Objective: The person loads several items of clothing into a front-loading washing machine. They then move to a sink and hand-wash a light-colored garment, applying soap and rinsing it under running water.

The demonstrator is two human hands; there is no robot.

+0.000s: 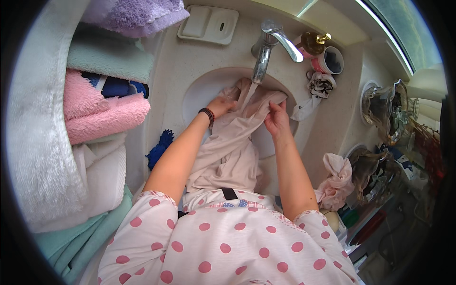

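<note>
A pale pink cloth garment [231, 142] lies bunched in the white washbasin [194, 96] and spills over its near rim toward my body. Water runs onto the fabric from the chrome faucet [263, 57]. My left hand [221, 107], with a dark beaded bracelet [208, 115] at the wrist, is at the cloth's left side near the stream; its fingertips are partly hidden in folds. On the right, my right hand [277, 119] pinches the garment's edge between thumb and fingers, holding it up near the basin's right wall.
Folded towels, including a pink towel [107, 117] and a purple towel [142, 16], line the left side. A white soap dish [210, 24] sits behind the basin. Right of the faucet stand a brown pump bottle [310, 43], a cup [329, 60] and a scrunchie [320, 85]. A blue tasselled cloth [160, 148] lies left.
</note>
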